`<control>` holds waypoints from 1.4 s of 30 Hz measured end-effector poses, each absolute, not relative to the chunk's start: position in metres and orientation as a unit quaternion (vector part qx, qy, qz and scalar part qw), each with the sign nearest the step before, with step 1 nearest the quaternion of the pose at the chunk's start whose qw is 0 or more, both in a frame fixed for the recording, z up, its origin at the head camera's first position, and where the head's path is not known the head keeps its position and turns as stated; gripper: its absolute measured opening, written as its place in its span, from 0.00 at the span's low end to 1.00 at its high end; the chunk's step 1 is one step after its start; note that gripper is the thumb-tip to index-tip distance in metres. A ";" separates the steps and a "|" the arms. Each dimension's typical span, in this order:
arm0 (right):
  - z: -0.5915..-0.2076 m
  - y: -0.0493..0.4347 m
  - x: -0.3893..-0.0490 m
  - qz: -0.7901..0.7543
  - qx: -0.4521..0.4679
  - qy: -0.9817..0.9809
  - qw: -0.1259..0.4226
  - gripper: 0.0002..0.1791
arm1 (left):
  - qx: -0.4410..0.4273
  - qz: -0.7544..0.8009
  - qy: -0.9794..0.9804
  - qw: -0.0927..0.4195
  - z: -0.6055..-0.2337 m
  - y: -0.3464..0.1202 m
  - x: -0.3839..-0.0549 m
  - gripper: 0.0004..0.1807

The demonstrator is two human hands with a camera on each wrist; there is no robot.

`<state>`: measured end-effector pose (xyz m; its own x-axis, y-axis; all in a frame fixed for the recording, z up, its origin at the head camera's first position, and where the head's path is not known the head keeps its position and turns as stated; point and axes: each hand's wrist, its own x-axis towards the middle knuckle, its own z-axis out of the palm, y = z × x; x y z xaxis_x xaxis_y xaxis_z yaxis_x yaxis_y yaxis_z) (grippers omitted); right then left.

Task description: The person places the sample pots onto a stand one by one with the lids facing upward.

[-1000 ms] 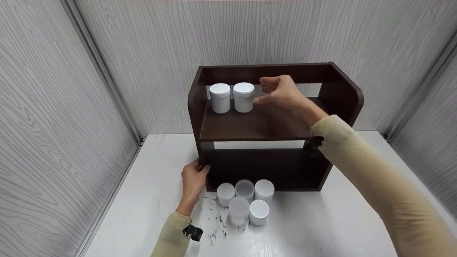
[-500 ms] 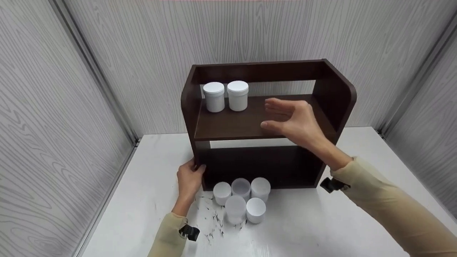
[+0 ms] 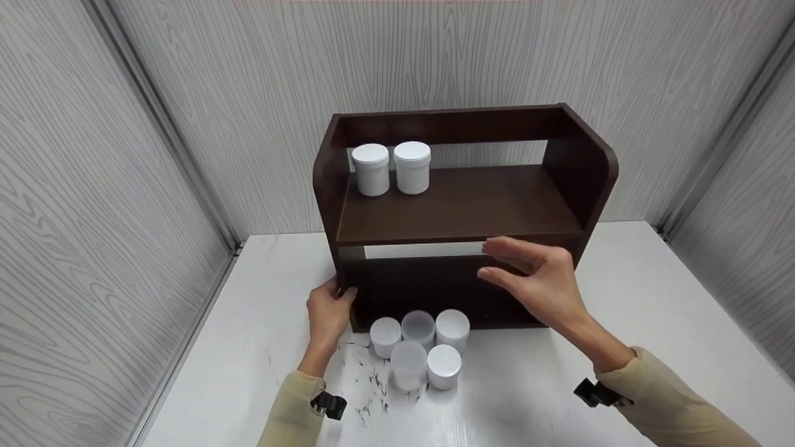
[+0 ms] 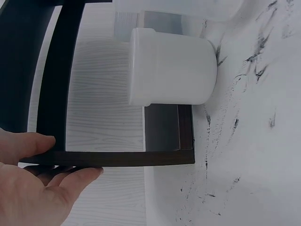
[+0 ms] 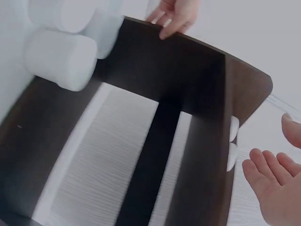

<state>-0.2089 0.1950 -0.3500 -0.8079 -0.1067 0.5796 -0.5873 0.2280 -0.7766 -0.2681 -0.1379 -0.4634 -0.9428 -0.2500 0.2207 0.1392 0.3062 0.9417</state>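
Note:
My left hand (image 3: 329,311) grips the left side panel of the dark brown shelf (image 3: 459,211), thumb on the inner face and fingers outside, as the left wrist view also shows. With fingers spread from the thumb and nothing between them, my right hand (image 3: 540,279) hovers in front of the shelf's right half. On the upper board, toward the left, stand two white lidded jars, the left jar (image 3: 371,171) and the right jar (image 3: 412,167). Several more jars cluster on the table before the shelf, among them a white jar (image 3: 444,366) and a translucent jar (image 3: 409,365).
The white table (image 3: 248,347) bears dark scuff marks left of the jar cluster. Wood-grain panels (image 3: 435,56) stand behind and on both sides. A gap shows between the shelf's upper board and its lower back panel (image 3: 428,285).
My right hand has left the right jar on the upper board, moving down and to the right, away from it. The left hand keeps its grip on the side panel. The view has shifted slightly.

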 end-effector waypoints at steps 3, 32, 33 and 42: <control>-0.367 0.200 -0.206 0.582 0.214 -0.759 0.198 0.21 | 0.035 -0.584 -0.793 0.168 -0.463 -0.138 -0.268 0.25; -0.483 0.206 -0.222 0.550 0.167 -0.817 0.048 0.36 | 0.012 -0.578 -0.796 0.176 -0.465 -0.140 -0.266 0.25; -0.485 0.206 -0.224 0.547 0.172 -0.818 0.046 0.36 | 0.011 -0.579 -0.796 0.178 -0.464 -0.140 -0.266 0.25; -0.500 0.206 -0.244 0.549 0.218 -0.807 0.011 0.39 | 0.016 -0.578 -0.796 0.178 -0.464 -0.138 -0.266 0.24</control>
